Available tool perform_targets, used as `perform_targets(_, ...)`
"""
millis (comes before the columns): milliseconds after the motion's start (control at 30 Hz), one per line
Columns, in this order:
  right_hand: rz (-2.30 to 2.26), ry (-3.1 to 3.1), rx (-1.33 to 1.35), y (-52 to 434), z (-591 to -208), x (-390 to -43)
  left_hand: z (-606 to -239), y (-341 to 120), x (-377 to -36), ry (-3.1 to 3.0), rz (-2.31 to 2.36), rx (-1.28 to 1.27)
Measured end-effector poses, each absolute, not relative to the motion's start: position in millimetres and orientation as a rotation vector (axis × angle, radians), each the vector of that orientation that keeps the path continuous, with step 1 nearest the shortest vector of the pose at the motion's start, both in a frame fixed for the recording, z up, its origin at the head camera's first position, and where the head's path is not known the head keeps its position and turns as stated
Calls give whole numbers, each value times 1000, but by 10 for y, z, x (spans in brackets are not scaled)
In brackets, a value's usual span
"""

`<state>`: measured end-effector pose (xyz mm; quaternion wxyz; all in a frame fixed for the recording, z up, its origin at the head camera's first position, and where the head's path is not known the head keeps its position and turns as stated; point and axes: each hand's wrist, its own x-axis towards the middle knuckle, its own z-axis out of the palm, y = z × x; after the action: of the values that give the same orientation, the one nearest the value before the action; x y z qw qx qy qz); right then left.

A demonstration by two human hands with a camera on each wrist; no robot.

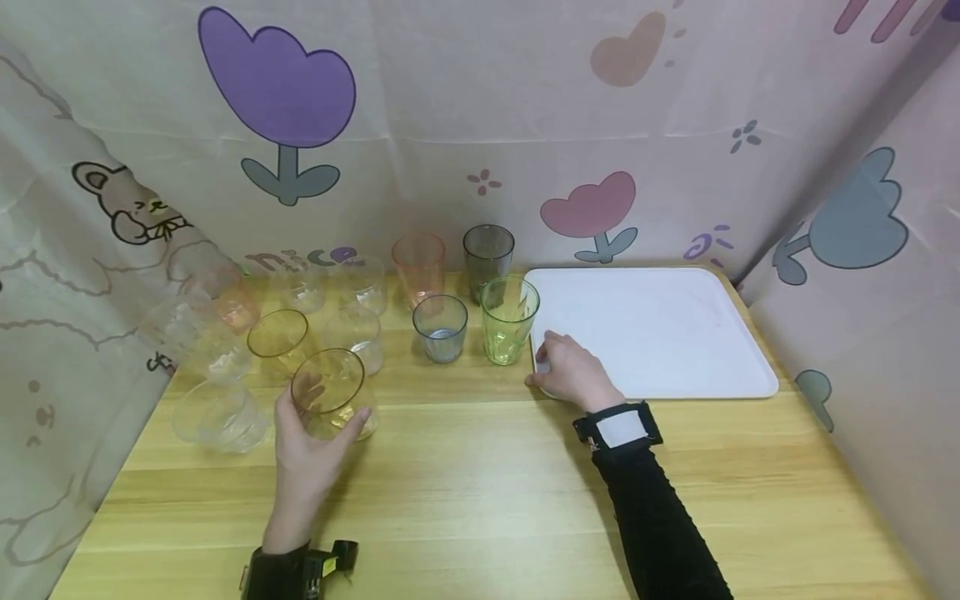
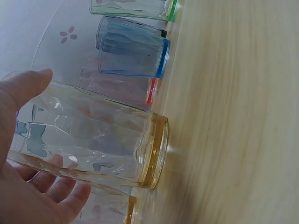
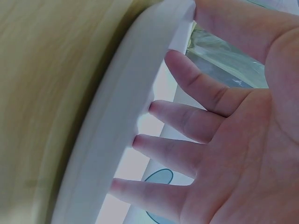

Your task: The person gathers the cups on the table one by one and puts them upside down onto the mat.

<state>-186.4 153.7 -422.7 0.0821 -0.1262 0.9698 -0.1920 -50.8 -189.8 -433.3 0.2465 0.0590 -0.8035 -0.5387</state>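
Nearest to the camera is the black sleeve of the right arm, which leads up to a black wrist strap with a white patch. Beyond this strap, the right grip is at the near left corner of the white tray; its fingers are spread and rather straight, with their tips at the rim, so it is released and only touches the tray, which extends to the right of this grip. The left grip is grasping an amber glass, with the thumb on one side and the fingers bent on the other; the glass is upright, and I cannot tell if its base touches the counter. Just beyond this grip stands a second amber glass, and to its left is a clear glass. To the right of the left grip and farther away, there are a blue glass, a pink glass and a dark grey glass. A green glass stands near the right grip, on its far left side, close beside the tray.
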Motion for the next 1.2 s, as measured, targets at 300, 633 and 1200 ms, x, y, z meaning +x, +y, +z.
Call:
perform_targets(300, -580, 2896, -367, 1535, -4217, -1855, -4348, -1891, -512, -2214, -1465, 233)
perform_targets(633, -580, 2894, -366, 1533, -4212, -1850, -4330, -1837, -511, -2178, -1510, 225)
perform_targets(1200, -804, 2980, -259, 1668, -4081, -1866, -4156, -1616, -657, -1823, -1869, 61)
